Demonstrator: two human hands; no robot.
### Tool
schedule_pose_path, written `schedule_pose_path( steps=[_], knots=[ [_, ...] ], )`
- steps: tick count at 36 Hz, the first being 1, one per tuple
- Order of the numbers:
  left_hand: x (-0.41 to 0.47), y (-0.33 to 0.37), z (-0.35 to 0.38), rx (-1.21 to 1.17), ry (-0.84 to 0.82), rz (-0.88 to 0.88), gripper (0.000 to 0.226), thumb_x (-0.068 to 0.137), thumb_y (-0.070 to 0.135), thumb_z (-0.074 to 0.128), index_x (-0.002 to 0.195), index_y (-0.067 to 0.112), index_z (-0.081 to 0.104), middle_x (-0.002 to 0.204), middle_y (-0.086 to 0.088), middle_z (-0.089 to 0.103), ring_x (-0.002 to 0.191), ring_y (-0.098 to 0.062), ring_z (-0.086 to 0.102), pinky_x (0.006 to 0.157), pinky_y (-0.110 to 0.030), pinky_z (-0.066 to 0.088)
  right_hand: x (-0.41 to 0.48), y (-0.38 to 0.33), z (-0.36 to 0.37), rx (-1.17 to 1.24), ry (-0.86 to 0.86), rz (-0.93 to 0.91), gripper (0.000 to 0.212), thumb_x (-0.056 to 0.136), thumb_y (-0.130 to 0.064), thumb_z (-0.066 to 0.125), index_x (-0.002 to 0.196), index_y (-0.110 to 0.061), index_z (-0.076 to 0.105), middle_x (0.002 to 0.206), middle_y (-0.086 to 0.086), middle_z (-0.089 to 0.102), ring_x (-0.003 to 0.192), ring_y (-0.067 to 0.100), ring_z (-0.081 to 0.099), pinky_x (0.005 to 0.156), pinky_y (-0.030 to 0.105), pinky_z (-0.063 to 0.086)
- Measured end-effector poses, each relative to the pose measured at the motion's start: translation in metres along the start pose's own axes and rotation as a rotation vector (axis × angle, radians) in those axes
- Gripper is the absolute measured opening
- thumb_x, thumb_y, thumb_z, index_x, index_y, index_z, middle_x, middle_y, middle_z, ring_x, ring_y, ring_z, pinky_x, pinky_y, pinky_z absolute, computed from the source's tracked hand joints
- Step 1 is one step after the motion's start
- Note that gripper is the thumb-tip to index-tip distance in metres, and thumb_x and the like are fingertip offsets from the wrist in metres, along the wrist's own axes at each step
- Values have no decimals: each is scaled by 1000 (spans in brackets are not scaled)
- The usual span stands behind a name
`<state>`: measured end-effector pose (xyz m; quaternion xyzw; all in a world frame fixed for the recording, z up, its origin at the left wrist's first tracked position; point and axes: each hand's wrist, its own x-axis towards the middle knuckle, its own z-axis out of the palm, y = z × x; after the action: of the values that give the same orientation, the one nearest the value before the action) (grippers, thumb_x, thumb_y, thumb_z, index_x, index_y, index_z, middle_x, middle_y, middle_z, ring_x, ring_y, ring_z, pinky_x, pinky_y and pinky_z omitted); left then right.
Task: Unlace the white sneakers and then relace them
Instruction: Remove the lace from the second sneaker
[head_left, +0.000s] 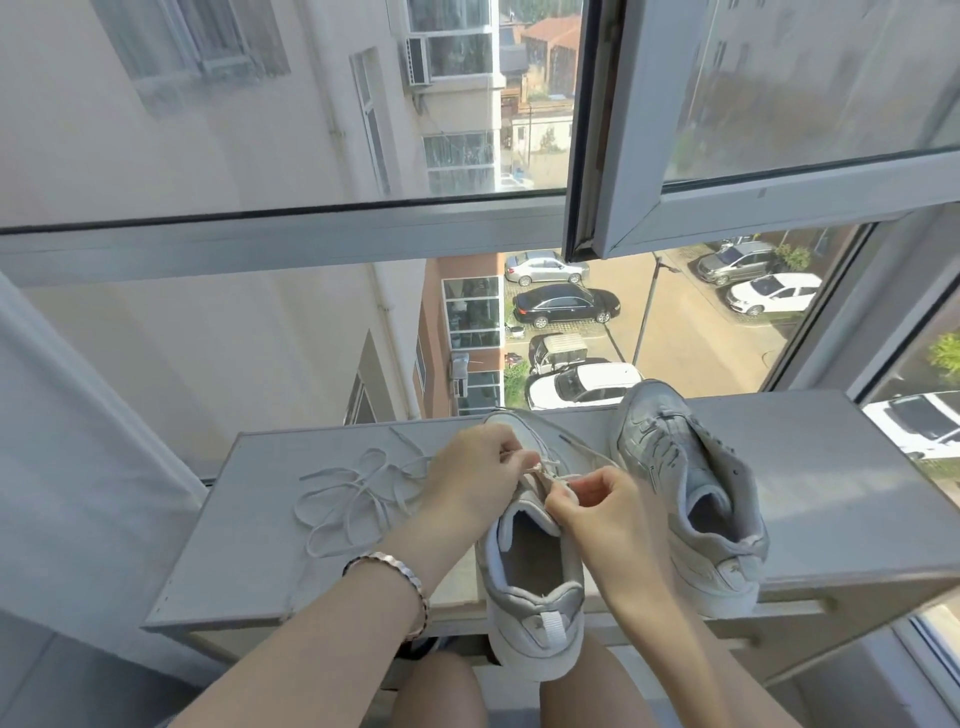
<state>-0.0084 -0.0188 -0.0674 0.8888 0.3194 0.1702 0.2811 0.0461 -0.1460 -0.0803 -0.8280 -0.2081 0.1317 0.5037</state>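
A white sneaker (530, 587) lies heel toward me on the white shelf (249, 561), its heel hanging over the front edge. My left hand (475, 475) pinches its lace (587, 451) near the upper eyelets. My right hand (597, 506) pinches the tongue and lace beside it. A second white sneaker (691, 493) stands to the right, leaning, with no hand on it. A loose white shoelace (353, 491) lies coiled on the shelf to the left.
The shelf stands against a tall window (291, 228); an open sash (779, 197) juts inward above the right side. A bracelet (400, 577) is on my left wrist. My knees show below the shelf's front edge.
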Motion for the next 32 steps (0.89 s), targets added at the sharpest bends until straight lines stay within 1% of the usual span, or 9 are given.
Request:
schedule_pose_path(
  steps=[5, 7, 10, 14, 18, 20, 23, 26, 32],
  knots=[
    [7, 1, 6, -861, 200, -636, 27, 94, 20, 57, 70, 7, 56, 55, 0, 53, 54, -16, 48, 52, -23, 43, -2, -5, -1, -71, 14, -17, 13, 76, -24, 67, 67, -19, 59, 63, -7, 61, 60, 3, 55, 53, 19, 37],
    [7, -2, 5, -1036, 109, -617, 29, 92, 17, 60, 65, 8, 53, 47, 1, 51, 54, -16, 46, 54, -24, 40, -3, -6, -1, -82, 22, -21, 14, 75, -22, 67, 65, -19, 58, 61, -6, 60, 59, 4, 54, 52, 20, 37],
    [3, -4, -9, -741, -78, -293, 23, 80, 14, 73, 67, 12, 53, 52, 4, 47, 53, -12, 42, 53, -19, 36, -3, -6, -1, -92, 37, -24, 14, 75, -22, 66, 65, -19, 57, 61, -6, 60, 60, 6, 55, 56, 25, 40],
    [2, -4, -31, 92, -182, 110, 22, 81, 38, 70, 88, 19, 62, 64, 13, 41, 69, -10, 43, 63, -24, 34, -4, -9, 0, -73, 6, -31, 14, 75, -21, 68, 65, -19, 58, 63, -7, 61, 61, 5, 55, 55, 23, 40],
    [1, -8, -27, 172, -13, 134, 35, 83, 48, 62, 69, 17, 56, 61, 12, 46, 63, -9, 44, 61, -25, 31, -4, -10, 0, -67, -12, -10, 13, 75, -21, 68, 67, -17, 59, 63, -6, 61, 62, 7, 55, 57, 25, 41],
    [-2, -15, -19, -39, 137, 8, 40, 84, 40, 65, 58, 15, 47, 52, 9, 40, 54, -10, 39, 53, -25, 28, -3, -9, 0, -72, -5, -14, 13, 76, -21, 68, 67, -17, 60, 62, -6, 61, 62, 7, 56, 57, 26, 42],
    [5, -25, -13, -527, 397, -497, 37, 90, 27, 61, 58, 11, 50, 52, 1, 44, 53, -17, 44, 44, -21, 31, -4, -10, 2, -95, -4, -31, 15, 77, -23, 67, 67, -15, 59, 62, -5, 60, 62, 10, 56, 58, 29, 43],
    [12, -32, -18, -1112, 291, -830, 34, 94, 26, 56, 64, 13, 49, 46, 4, 42, 37, -9, 42, 33, -14, 28, -4, -8, 1, -92, 10, -26, 15, 77, -21, 66, 67, -16, 57, 62, -4, 59, 62, 13, 55, 58, 32, 42],
    [-1, -34, -41, -76, -128, 16, 46, 74, 40, 75, 62, 20, 35, 58, 7, 37, 57, -12, 34, 55, -25, 26, -2, -5, -5, -112, 43, -20, 15, 76, -19, 66, 67, -13, 56, 62, -4, 58, 60, 10, 51, 55, 29, 39]
  ],
)
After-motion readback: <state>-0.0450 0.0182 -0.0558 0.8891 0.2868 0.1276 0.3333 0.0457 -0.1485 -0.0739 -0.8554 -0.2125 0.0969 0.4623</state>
